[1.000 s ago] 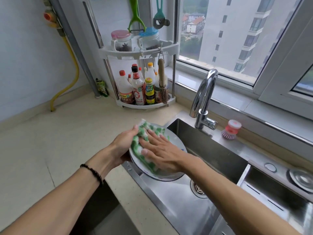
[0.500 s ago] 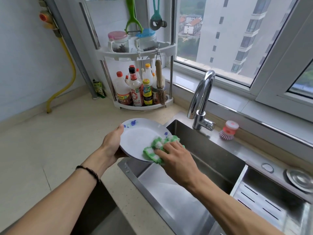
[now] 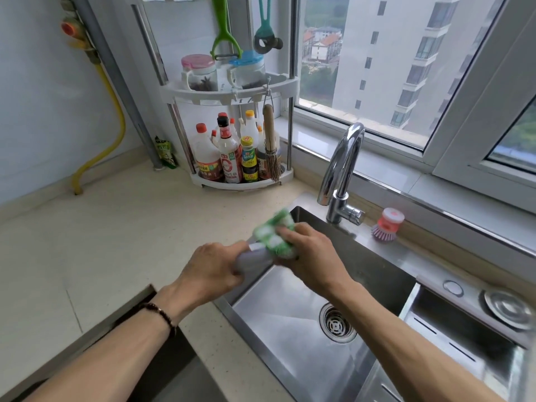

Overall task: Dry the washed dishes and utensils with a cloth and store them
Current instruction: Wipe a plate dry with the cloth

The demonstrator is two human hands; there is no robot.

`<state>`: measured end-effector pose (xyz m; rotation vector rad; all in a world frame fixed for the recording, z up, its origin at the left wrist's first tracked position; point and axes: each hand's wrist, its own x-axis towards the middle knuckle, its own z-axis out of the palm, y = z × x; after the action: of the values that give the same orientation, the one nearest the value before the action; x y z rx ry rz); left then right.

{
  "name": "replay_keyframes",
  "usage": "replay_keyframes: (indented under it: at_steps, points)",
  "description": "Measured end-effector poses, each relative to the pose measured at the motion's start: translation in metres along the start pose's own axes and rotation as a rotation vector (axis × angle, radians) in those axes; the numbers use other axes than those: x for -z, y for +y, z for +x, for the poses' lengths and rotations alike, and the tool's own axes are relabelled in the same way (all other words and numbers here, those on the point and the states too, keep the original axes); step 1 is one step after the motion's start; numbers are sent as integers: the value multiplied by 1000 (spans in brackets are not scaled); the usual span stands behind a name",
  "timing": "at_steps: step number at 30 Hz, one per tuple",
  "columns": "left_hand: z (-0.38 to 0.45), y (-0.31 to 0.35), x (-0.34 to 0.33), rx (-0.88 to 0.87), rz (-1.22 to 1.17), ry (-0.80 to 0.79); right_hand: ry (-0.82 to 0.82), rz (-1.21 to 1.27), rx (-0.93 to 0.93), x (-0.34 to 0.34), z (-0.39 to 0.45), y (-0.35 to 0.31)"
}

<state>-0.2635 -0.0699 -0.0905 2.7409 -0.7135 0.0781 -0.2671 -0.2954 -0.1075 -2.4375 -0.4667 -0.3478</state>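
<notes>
A white plate (image 3: 255,258) is held over the left rim of the sink, tilted so that I see mostly its grey underside and edge. My left hand (image 3: 213,269) grips the plate's near edge. My right hand (image 3: 310,253) grips a green-and-white checked cloth (image 3: 275,235) and holds it against the plate's far edge. Much of the plate is hidden behind both hands and the cloth.
The steel sink (image 3: 304,314) with its drain (image 3: 336,323) lies below the hands. A chrome tap (image 3: 342,172) and a pink dish brush (image 3: 387,226) stand behind it. A corner rack (image 3: 240,181) of bottles sits at the back on the beige counter (image 3: 101,242).
The plate has been turned from face-up to nearly edge-on, underside toward me. My right hand with the cloth moved up to the plate's far edge. The view shifted slightly.
</notes>
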Motion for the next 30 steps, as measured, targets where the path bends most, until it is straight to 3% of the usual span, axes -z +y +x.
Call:
replay_keyframes:
  at_steps: [3, 5, 8, 11, 14, 18, 20, 23, 24, 26, 28, 30]
  points:
    - [3, 5, 8, 298, -310, 4, 151, 146, -166, -3, 2, -5]
    - [5, 10, 12, 413, -493, 59, 3, 396, -217, -7, -1, -21]
    - [8, 19, 16, 392, -643, 51, -174, 659, -240, -22, -2, -51]
    - [9, 31, 22, 324, -621, -1, -2, 569, -413, -28, 17, -59]
    - [9, 36, 23, 345, -649, 27, 69, 490, -507, -24, 34, -59]
    - [14, 30, 26, 348, -619, 48, 56, 349, -288, -40, 24, -77]
    - [10, 30, 30, 329, -586, 28, 37, 439, -258, -44, 24, -68]
    - [7, 32, 34, 319, -541, 5, 77, 745, -512, -34, 42, -47]
    - [7, 32, 35, 324, -540, 10, 86, 737, -516, -34, 43, -46]
    - [10, 29, 37, 327, -568, 27, 27, 552, -362, -40, 38, -56]
    - [10, 29, 38, 317, -562, 23, 6, 531, -252, -45, 26, -65]
    - [9, 33, 40, 300, -541, 44, 51, 685, -367, -35, 31, -59]
